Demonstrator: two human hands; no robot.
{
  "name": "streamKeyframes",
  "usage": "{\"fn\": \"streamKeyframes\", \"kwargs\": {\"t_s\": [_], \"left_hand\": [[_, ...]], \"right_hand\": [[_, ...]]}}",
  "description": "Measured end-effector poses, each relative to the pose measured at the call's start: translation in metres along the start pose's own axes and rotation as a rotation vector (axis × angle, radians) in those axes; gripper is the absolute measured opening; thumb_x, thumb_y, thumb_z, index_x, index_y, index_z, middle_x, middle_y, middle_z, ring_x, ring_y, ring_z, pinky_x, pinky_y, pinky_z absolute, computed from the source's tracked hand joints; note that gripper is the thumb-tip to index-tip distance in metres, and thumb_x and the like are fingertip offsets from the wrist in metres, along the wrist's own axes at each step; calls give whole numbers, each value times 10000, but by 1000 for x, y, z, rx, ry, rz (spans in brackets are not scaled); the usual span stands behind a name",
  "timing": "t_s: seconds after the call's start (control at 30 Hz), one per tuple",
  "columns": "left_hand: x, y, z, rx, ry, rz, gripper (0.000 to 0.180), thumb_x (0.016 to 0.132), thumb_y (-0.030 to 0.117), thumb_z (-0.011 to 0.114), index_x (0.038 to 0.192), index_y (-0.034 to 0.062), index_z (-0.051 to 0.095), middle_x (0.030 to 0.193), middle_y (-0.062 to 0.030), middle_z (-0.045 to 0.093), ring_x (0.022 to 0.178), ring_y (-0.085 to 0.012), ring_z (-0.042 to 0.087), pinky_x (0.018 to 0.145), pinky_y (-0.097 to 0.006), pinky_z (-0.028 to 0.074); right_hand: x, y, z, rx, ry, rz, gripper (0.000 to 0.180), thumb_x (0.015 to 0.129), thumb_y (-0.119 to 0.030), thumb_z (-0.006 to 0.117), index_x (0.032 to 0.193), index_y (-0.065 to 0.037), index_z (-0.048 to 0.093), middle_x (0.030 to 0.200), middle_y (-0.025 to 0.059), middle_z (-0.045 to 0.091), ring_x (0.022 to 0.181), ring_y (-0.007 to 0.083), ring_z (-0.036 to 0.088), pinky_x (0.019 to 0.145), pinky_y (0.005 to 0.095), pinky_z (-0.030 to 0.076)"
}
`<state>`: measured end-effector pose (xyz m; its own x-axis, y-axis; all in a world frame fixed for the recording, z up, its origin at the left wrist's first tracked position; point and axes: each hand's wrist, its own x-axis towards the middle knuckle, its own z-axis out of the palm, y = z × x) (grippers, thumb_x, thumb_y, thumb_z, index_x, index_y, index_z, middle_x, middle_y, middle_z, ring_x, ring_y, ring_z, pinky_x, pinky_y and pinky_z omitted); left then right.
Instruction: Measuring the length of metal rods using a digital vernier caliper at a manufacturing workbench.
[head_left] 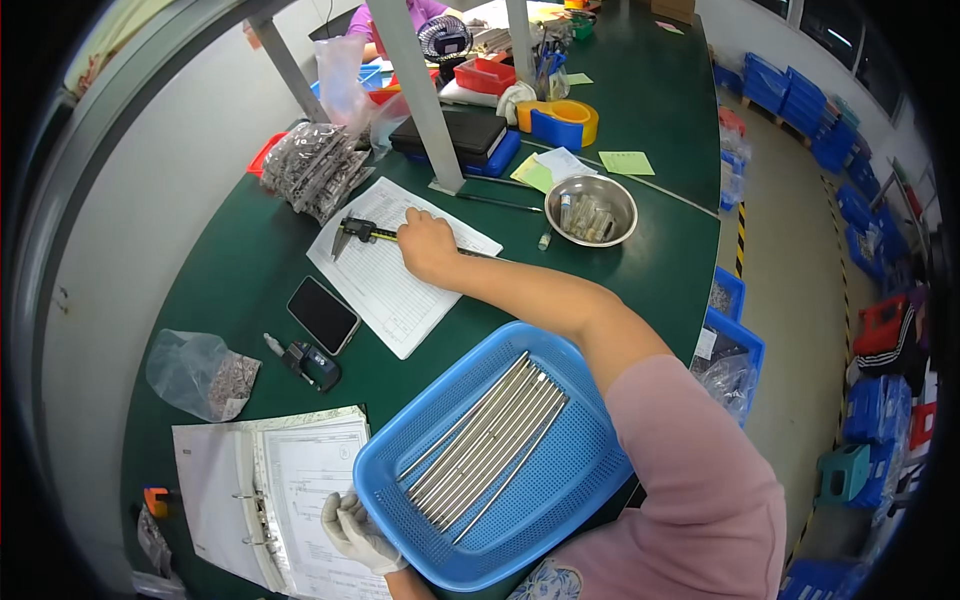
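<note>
My bare right hand reaches across the table, its fingers closed round the beam of a digital caliper. The caliper lies over a printed sheet of paper, its jaws pointing left. At the lower left, my left hand wears a white glove. It rests beside the rim of a blue perforated basket and over an open ring binder, fingers loosely curled and apart, with nothing visible in them. Several thin metal rods lie side by side in the basket.
Left of the paper are a phone, a micrometer and a bag of small parts. A metal bowl with glass vials, a tape dispenser and a grey post stand beyond. Another person sits across the table.
</note>
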<state>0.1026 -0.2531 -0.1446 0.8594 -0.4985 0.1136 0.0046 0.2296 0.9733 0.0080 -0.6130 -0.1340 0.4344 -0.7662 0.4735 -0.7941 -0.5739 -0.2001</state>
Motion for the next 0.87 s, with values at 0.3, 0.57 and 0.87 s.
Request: {"fn": "streamKeyframes", "kwargs": {"t_s": [0.3, 0.57, 0.87], "left_hand": [[2, -3, -9, 194, -36, 10, 194, 886, 151, 401, 997, -1, 449, 824, -75, 510, 733, -112, 502, 659, -220, 444], [8, -6, -9, 379, 9, 15, 150, 844, 94, 420, 922, -13, 491, 870, -89, 506, 773, -147, 494, 713, -264, 432], [6, -7, -7, 406, 96, -6, 119, 834, 90, 445, 894, -3, 488, 844, -87, 510, 732, -139, 504, 669, -249, 455]], "right_hand": [[16, 162, -122, -142, -245, 494, 338, 757, -363, 487, 865, -78, 632, 875, 105, 618, 847, 256, 590, 707, 382, 464], [17, 204, -105, -27, -504, 635, 488, 706, -389, 544, 1056, -50, 565, 1084, 133, 553, 1000, 256, 534, 824, 345, 431], [28, 210, -94, 30, -655, 614, 471, 621, -213, 627, 1056, -47, 557, 1085, 133, 551, 1012, 240, 530, 826, 340, 427]]}}
